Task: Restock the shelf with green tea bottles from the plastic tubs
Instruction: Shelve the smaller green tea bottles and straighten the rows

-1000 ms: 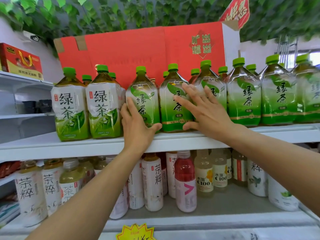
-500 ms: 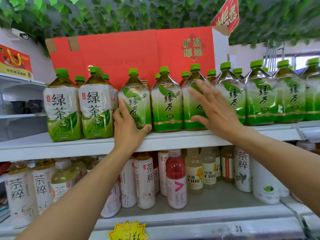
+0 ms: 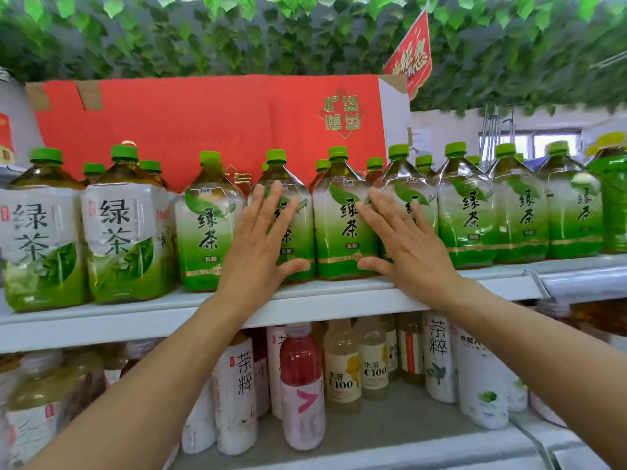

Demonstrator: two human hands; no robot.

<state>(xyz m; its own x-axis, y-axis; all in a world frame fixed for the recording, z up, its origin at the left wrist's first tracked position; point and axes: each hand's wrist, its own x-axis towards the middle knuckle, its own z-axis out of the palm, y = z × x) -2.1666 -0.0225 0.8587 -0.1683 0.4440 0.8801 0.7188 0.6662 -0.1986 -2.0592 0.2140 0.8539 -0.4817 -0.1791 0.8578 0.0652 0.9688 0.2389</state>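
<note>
- While both bare forearms rise from the bottom edge of the view, the lower shelf (image 3: 390, 425) lies nearest beneath them. It holds a red drink bottle (image 3: 300, 378), pale C100 bottles (image 3: 342, 374) and white-labelled tea bottles (image 3: 235, 385), all upright.
- Higher up, the left hand (image 3: 261, 244) is spread flat, fingers straight and close together, lying against the front of one green tea bottle (image 3: 305, 232). Its thumb runs sideways along that bottle's base, and the hand grasps nothing.
- The right hand (image 3: 410, 245) is flat too, fingers straight and slightly fanned, laid on the front of a second green tea bottle (image 3: 410, 178). Its thumb points left, at the foot of the middle bottle (image 3: 339, 239), which stands between the two hands. Nothing is pinched or wrapped.
- Both wrists cross the white front edge of the upper shelf (image 3: 101, 320), where these three bottles stand upright close to the edge.
- Matching bottles (image 3: 466, 215) continue the front row to the right, and white-labelled green tea bottles (image 3: 118, 232) stand at the left end. More green caps show in a row behind.
- Behind the bottles stands a red cardboard carton (image 3: 210, 123).
- Farthest back and above, artificial green leaves (image 3: 237, 32) hang, with a red sign (image 3: 409, 59) among them.
</note>
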